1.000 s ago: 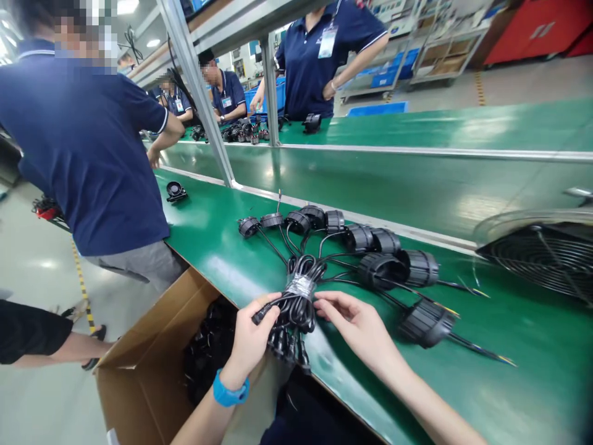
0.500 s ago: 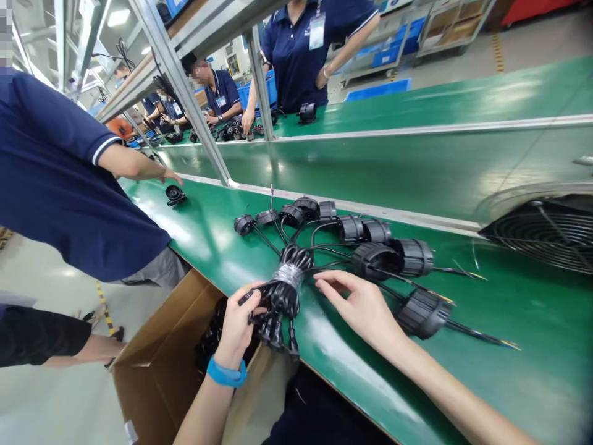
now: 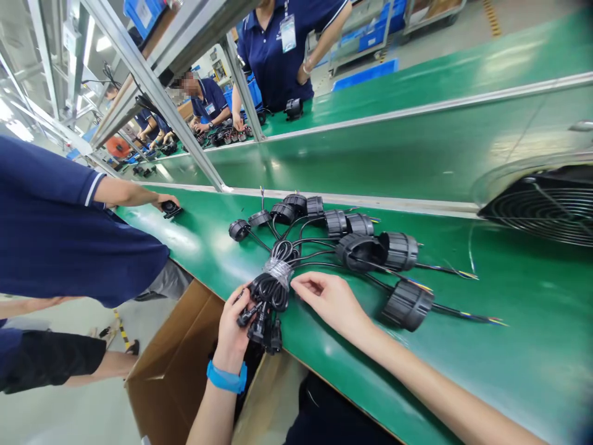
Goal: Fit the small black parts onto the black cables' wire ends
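A bundle of black cables lies near the front edge of the green work surface, with clear plastic wrap around its middle. My left hand, with a blue wristband, grips its lower left side by the black plug ends. My right hand is beside the wrap, thumb and fingertips pinched together; whatever they hold is too small to make out. From the bundle, cables fan out to several black ribbed round caps. Bare coloured wire ends stick out beyond some caps.
Below the edge at left stands an open cardboard box. A black fan guard is at the right. On the left, a co-worker's hand touches a black part. Metal posts rise behind; other people work across the line.
The view has shifted slightly. My right hand's thumb and fingertips have come closer together beside the wrap. The co-worker's hand at left has reached the black part. My left hand keeps its grip.
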